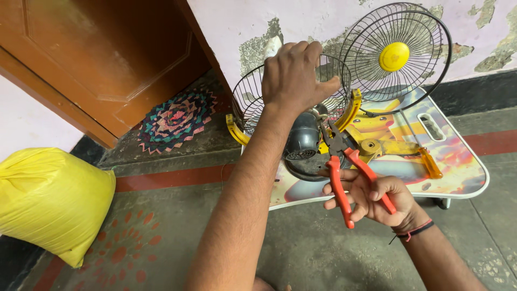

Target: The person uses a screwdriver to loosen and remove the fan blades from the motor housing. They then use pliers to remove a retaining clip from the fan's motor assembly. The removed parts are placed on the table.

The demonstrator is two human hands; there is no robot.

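Above a low counter (463,186) with a cartoon-printed top, seen from the head view: left hand (293,73) stretched forward, fingers curled over the rim of a wire fan guard (253,99), gripping it. Guard tilted on its side, edged with a yellow band, fixed around a dark grey fan motor (304,141) that rests at the counter's left end. Right hand (377,199) lower and nearer, palm up, fingers wrapped around the two orange handles of a pair of pliers (344,167). Handles spread a little apart; dark nose of the pliers pushed in just beside the motor, close to the yellow band. Cannot tell whether the nose pinches anything there. Dark and red cords around the right wrist.

Behind the motor, a second wire guard (425,59) with a yellow centre cap (394,56), standing nearly upright against the peeling wall. On the counter, right of the pliers, a yellow plastic bracket (398,148) with an orange translucent end, lying flat.

To the left, on the patterned floor, a bulging yellow sack (48,202). Further back, a colourful woven mat (175,118) at the foot of a brown wooden door (102,54).
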